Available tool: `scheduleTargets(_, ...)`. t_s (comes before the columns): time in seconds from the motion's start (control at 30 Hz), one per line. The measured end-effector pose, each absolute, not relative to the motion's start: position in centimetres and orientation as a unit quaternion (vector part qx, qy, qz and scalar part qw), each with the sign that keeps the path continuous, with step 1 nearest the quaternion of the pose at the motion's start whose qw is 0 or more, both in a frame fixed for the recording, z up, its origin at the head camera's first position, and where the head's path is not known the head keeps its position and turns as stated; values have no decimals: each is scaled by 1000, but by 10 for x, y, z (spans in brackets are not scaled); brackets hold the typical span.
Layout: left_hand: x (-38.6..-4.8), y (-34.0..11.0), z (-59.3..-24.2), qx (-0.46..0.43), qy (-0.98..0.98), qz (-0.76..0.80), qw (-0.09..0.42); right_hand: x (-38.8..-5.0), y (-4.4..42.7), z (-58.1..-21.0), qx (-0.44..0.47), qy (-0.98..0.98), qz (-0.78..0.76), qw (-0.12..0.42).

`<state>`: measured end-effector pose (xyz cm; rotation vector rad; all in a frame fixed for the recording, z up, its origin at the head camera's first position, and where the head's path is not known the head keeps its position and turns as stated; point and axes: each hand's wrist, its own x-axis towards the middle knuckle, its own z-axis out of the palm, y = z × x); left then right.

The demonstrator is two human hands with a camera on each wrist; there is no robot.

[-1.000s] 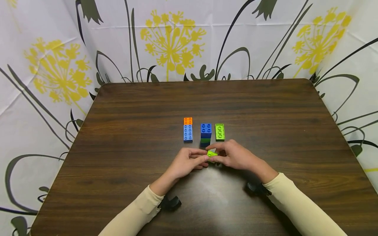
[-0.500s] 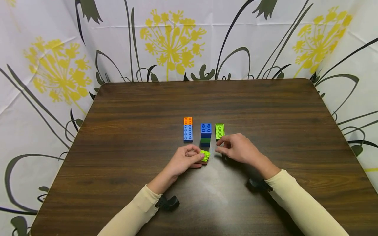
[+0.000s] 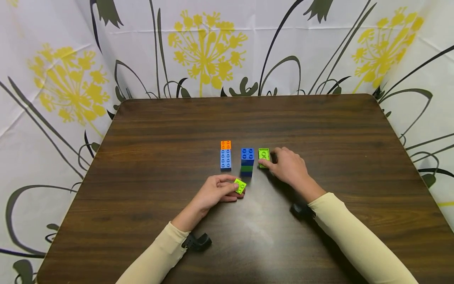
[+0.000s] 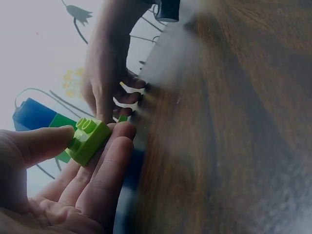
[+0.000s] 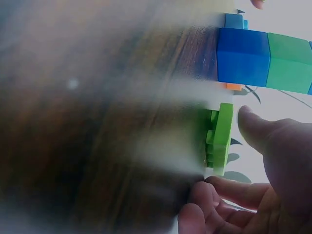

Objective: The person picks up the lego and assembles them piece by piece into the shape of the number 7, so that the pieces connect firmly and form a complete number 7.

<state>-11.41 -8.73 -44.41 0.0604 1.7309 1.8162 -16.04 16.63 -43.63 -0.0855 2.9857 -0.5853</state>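
Note:
My left hand [image 3: 214,193] pinches a small lime brick [image 3: 240,187] between thumb and fingers, just in front of the stack; its studs show in the left wrist view [image 4: 90,141]. At the right of the stack, a longer lime brick [image 3: 264,153] lies upside down, studs toward the table in the right wrist view [image 5: 224,136]. Around it is my right hand [image 3: 291,167], thumb by the near part and fingers along the right side. In the right wrist view a gap separates thumb and brick; fingertip contact is unclear.
A blue and green stack [image 3: 247,162] stands upright between the lime brick and a lighter blue brick [image 3: 225,159]. An orange brick [image 3: 226,144] sits directly behind the lighter blue one. The patterned curtain [image 3: 142,47] hangs beyond the table's back edge.
My right hand has let go of the small lime brick and moved back and right to the longer one. My left hand has drawn slightly left with the small brick.

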Motion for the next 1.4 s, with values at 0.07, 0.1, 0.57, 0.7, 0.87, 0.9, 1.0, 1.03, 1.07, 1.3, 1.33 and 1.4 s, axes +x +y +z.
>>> scheduleTargets(0.07,-114,-87,-445,22,659,685,311,-162,165,-435,-31,980,-189,50)
scheduleTargets(0.1,-114,-87,-445,19,660,684,310,-164,165,-435,-34,980,-190,50)
scheduleTargets(0.57,-117,-88,-447,0,653,693,306,-167,178,-433,-48,923,-377,65)
scheduleTargets(0.7,-117,-89,-447,4,652,691,312,-168,178,-427,-37,860,-502,83)
scheduleTargets(0.87,-119,-92,-442,2,630,708,318,-167,175,-414,-16,795,-594,122)
scheduleTargets(0.9,-120,-92,-440,0,624,713,319,-167,174,-410,-10,782,-609,133)
scheduleTargets(1.0,-123,-94,-435,-3,610,726,317,-166,172,-402,3,742,-650,163)
scheduleTargets(1.03,-124,-95,-433,-4,606,730,316,-166,171,-399,4,733,-659,169)
scheduleTargets(1.07,-125,-96,-430,-5,602,734,314,-166,170,-397,6,726,-666,173)
scheduleTargets(1.3,-135,-101,-412,6,594,751,290,-158,161,-383,-87,772,-621,104)
scheduleTargets(1.33,-136,-101,-410,9,594,753,284,-157,159,-382,-114,784,-605,85)
scheduleTargets(1.4,-139,-102,-405,16,596,755,272,-153,155,-380,-165,804,-570,46)
